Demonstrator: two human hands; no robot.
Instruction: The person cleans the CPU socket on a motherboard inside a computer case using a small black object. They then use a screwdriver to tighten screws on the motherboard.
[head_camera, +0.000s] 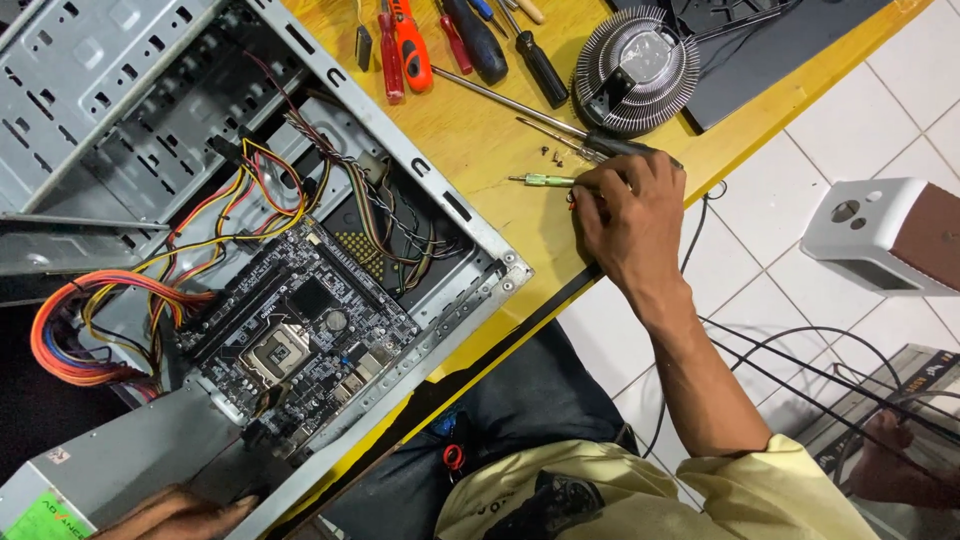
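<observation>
Right hand (628, 215) closed around small green-tipped screwdriver (540, 181) on yellow bench (480, 140), beside loose screws (552, 154). Left hand (175, 515) flat against power supply (110, 470) (fingers open, gripping nothing). Best lifted shaft-level, clear of screws.

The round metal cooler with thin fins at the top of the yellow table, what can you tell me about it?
The round finned metal cooler lies flat near the far edge of the yellow table, partly over a dark flat panel. Thin silvery fins fan out from a pale central disc within a dark frame. No hand touches it; a black-handled screwdriver lies just beside it.
</observation>
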